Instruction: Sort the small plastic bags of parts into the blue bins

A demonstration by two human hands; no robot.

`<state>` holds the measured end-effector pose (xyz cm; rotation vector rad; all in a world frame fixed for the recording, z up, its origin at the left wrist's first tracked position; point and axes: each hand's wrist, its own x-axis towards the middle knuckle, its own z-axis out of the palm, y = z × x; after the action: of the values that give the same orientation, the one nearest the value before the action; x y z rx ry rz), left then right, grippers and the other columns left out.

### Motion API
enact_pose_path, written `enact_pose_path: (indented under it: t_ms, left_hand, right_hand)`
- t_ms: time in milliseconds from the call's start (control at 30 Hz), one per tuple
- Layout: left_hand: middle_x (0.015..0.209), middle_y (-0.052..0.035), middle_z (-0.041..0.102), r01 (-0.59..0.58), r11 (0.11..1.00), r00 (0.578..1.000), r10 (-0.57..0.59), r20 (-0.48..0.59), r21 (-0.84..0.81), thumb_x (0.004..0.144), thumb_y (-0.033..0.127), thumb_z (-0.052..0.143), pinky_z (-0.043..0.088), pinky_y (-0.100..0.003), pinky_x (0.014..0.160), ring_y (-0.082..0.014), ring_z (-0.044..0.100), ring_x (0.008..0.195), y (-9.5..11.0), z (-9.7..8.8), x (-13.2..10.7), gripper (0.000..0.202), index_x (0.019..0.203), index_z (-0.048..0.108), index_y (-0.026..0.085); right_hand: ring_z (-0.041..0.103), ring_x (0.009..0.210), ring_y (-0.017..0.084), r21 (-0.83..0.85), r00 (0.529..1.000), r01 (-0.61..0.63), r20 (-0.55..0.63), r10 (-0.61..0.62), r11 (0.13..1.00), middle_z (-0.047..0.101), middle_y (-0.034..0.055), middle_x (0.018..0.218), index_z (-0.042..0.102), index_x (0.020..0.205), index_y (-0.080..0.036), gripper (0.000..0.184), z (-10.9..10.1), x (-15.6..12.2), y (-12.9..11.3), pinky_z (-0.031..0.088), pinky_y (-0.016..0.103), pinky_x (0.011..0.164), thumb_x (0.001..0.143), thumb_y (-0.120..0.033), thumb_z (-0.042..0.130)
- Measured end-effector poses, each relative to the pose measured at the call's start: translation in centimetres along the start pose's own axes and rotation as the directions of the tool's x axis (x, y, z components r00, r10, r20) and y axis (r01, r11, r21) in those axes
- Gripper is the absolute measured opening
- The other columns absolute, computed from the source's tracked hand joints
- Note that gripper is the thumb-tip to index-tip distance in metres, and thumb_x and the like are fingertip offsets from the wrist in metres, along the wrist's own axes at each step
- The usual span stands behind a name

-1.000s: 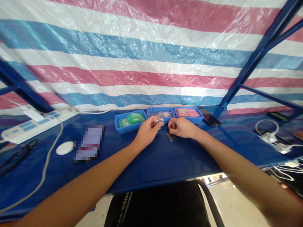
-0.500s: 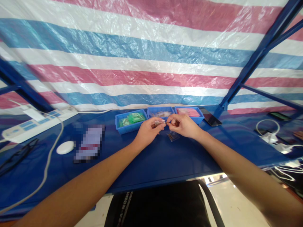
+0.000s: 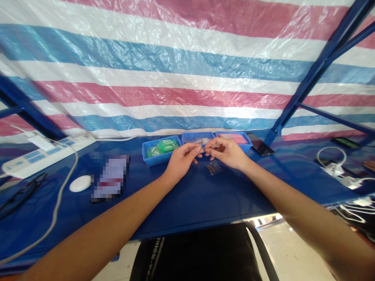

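My left hand (image 3: 182, 159) and my right hand (image 3: 227, 152) meet fingertip to fingertip above the blue table. Both are closed in a pinch around something small between them, too tiny and too covered by the fingers to name. Just below my right hand, a small clear plastic bag (image 3: 214, 168) with dark and brownish contents lies on the tabletop. Behind the hands stand three blue trays: the left tray (image 3: 159, 159) holds green packets (image 3: 168, 145), the middle tray (image 3: 190, 136) clear packets, and the right tray (image 3: 245, 147) pink packets (image 3: 238, 138).
On the left are a white power strip (image 3: 43, 156), a white cable (image 3: 60, 199), a white round object (image 3: 80, 183), a pixelated phone-shaped object (image 3: 111, 177) and dark glasses (image 3: 22, 195). A dark phone (image 3: 260, 144) lies beside the right tray. White chargers (image 3: 335, 169) sit far right.
My fingertips have shifted slightly left and my right fingers have changed their bend around the small thing. The bag and trays stay in place.
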<state>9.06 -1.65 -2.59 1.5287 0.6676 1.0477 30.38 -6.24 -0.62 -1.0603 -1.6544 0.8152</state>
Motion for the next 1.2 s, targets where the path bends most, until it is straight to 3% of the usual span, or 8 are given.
enact_pose_path:
  t_ms: [300,500,667,1200]
  left_hand:
    - [0.110,-0.0120,0.082,0.065,0.994,0.997,-0.068,-0.032,-0.087,0.088,0.048,0.083,0.063,-0.033,0.080,-0.0235,0.077,0.099,0.5,0.2,-0.2,0.042,0.114,0.078,0.015]
    - [0.107,-0.0109,0.082,0.062,0.990,0.997,-0.068,-0.040,-0.125,0.084,0.044,0.087,0.062,-0.038,0.091,-0.0237,0.076,0.101,0.3,0.2,-0.3,0.040,0.111,0.079,0.015]
    - [0.105,-0.0098,0.082,0.070,0.985,0.995,-0.080,-0.054,-0.157,0.080,0.042,0.091,0.062,-0.040,0.095,-0.0236,0.076,0.100,0.3,0.2,-0.3,0.041,0.109,0.080,0.015]
    - [0.107,-0.0098,0.083,0.072,0.983,0.996,-0.079,-0.036,-0.170,0.080,0.042,0.091,0.061,-0.043,0.101,-0.0243,0.076,0.102,0.5,0.4,-0.4,0.039,0.108,0.082,0.016]
  right_hand:
    - [0.069,0.074,0.018,0.017,0.989,0.030,-0.144,-0.027,0.999,0.075,0.0047,0.092,0.072,0.099,-0.022,0.033,-0.2,0.1,-0.1,0.062,0.032,0.063,0.088,-0.052,0.080]
    - [0.065,0.070,0.016,-0.094,0.989,0.063,-0.127,-0.075,0.994,0.074,0.0050,0.094,0.074,0.101,-0.021,0.024,-0.2,0.0,-0.6,0.055,0.030,0.061,0.091,-0.042,0.077]
    - [0.068,0.083,0.019,-0.209,0.984,0.123,-0.103,-0.147,0.970,0.073,0.0055,0.097,0.074,0.097,-0.021,0.014,-0.2,-0.1,-1.2,0.053,0.029,0.067,0.092,-0.034,0.072]
    - [0.068,0.085,0.020,-0.271,0.981,0.132,-0.102,-0.165,0.953,0.073,0.0055,0.097,0.073,0.101,-0.023,0.013,-0.3,-0.2,-1.1,0.053,0.030,0.069,0.094,-0.032,0.067]
